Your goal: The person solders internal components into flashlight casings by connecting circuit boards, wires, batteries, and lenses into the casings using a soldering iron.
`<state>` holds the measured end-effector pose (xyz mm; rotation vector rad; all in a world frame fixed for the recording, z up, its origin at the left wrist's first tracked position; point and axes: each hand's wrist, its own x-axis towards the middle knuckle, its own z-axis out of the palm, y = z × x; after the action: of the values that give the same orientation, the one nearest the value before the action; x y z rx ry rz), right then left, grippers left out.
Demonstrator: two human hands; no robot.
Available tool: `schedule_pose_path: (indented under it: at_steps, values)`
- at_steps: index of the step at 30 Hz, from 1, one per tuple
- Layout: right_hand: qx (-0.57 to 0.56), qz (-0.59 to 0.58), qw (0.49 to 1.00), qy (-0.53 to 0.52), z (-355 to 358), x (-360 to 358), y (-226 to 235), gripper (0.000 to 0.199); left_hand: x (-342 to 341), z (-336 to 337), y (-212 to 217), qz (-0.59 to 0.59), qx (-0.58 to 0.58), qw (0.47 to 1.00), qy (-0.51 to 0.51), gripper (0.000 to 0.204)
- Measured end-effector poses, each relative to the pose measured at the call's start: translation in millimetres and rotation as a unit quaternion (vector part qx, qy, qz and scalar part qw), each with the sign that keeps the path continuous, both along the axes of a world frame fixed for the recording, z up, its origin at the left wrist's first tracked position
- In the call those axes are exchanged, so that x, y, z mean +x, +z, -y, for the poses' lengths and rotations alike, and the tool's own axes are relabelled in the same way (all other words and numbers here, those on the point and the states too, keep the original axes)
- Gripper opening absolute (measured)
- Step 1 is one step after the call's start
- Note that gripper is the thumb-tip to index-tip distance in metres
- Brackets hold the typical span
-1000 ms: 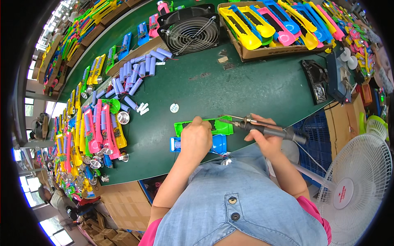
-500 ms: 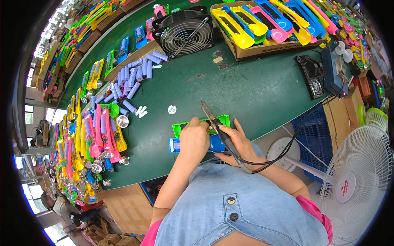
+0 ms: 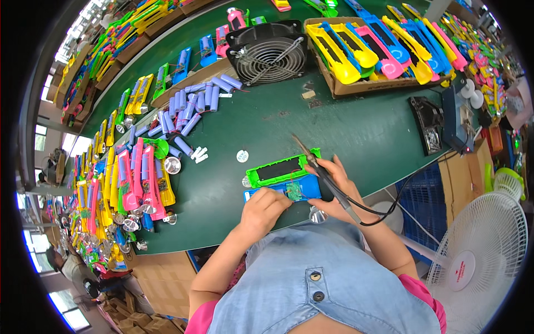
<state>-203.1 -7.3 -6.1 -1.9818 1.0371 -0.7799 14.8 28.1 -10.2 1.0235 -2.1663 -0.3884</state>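
The left hand (image 3: 260, 212) curls over the blue case (image 3: 310, 185) on the worktop (image 3: 208, 209), its grip hidden, and the right hand (image 3: 340, 192) grasps the soldering iron (image 3: 329, 182), so steadying the case and angling the tip (image 3: 297, 140) clear of skin seems wise.

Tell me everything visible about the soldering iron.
The soldering iron has a slim, metal-looking tip, a long dark handle and a greyish sleeve at the rear, trailing looping black cable. The right hand holds it by the handle. It slants forward and left, passing across the right end of the green plastic-looking housing in this view, its tip showing against the tabletop beyond. Whether it is hot cannot be told.
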Motion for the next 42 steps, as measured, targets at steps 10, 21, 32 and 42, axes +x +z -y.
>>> schedule_pose_path:
  at_steps: [10,21,32,42]
  values:
    - [-0.068,0.140,0.980,-0.127,-38.5,-11.7,-13.3,0.034,-28.6,-4.8,-14.0,-0.039,-0.061,0.985,0.157,0.019]
    - [0.131,0.343,0.892,-0.263,-74.6,-5.5,-23.1,0.024,-28.7,-9.4,7.6,-0.057,0.131,0.969,0.203,0.012]
    - [0.118,0.337,0.901,-0.247,-63.6,-2.2,-20.2,0.019,-28.4,-2.9,16.3,-0.034,0.171,0.969,0.177,0.011]
    - [0.093,0.302,0.919,-0.237,-62.1,-2.8,-20.0,0.015,-27.2,-0.9,17.1,-0.021,0.170,0.971,0.169,0.011]
